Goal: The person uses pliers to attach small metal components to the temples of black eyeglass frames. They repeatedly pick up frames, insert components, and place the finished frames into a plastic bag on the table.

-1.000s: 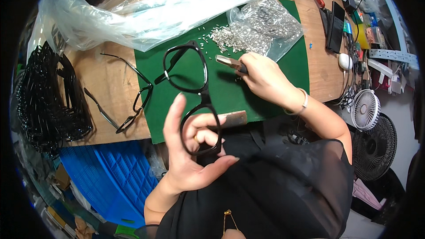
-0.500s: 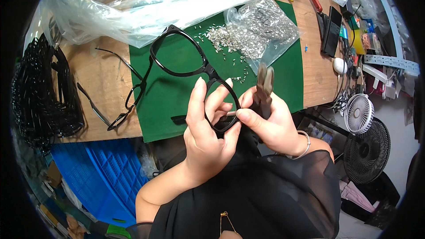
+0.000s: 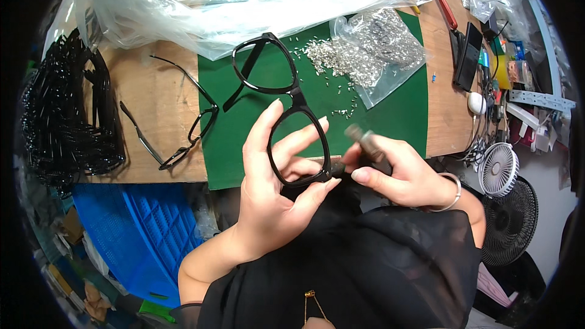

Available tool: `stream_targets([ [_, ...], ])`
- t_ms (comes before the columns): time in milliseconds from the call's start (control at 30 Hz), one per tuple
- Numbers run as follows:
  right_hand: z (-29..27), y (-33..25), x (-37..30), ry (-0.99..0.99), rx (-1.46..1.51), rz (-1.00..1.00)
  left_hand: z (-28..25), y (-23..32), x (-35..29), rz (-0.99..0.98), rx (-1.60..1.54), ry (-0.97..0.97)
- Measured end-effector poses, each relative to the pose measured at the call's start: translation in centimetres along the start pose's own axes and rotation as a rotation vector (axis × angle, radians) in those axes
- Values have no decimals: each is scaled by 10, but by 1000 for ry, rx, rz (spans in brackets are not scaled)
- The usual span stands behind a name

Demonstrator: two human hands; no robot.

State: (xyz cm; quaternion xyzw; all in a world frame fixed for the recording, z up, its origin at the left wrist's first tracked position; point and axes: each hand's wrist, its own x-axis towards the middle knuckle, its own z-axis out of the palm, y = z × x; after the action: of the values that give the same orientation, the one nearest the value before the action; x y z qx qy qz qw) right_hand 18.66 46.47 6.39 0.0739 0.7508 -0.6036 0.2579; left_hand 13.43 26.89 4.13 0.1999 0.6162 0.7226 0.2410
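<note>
My left hand (image 3: 271,192) grips a black glasses frame (image 3: 297,99) by its lower rim, fingers behind and through the opening, thumb at the lower corner. The frame stands nearly upright over a green mat (image 3: 228,152), and one temple shows through its upper rim. Close to that lower corner, my right hand (image 3: 396,173) is closed around a dark pliers-like tool (image 3: 367,145), its upper end smeared by motion. The tool's lower end is hidden by the fingers. Small silvery metal pieces (image 3: 323,58) lie on the mat beyond, spilling beside a clear bag (image 3: 387,49) full of them.
Another black glasses frame (image 3: 201,125) lies left of the mat, beside a heap of black glasses parts (image 3: 67,116). Clear plastic sheeting (image 3: 244,12) covers the far side. A phone (image 3: 467,55), cables and a small white fan (image 3: 498,169) are rightward. A blue basket (image 3: 140,231) stands lower left.
My right hand has drawn slightly away from the frame's lower corner, and the tool has tipped lower. The held frame has turned, bringing a temple into sight behind its upper rim. The whole view has shifted.
</note>
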Motion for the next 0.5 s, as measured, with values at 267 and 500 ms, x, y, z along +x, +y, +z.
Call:
stream_targets([
  [267,-5,-20,6,-268,-375,-99,2,0,3,-39,-37,-22],
  [500,1,-14,8,-216,-481,-3,5,-1,5,-116,-62,7],
])
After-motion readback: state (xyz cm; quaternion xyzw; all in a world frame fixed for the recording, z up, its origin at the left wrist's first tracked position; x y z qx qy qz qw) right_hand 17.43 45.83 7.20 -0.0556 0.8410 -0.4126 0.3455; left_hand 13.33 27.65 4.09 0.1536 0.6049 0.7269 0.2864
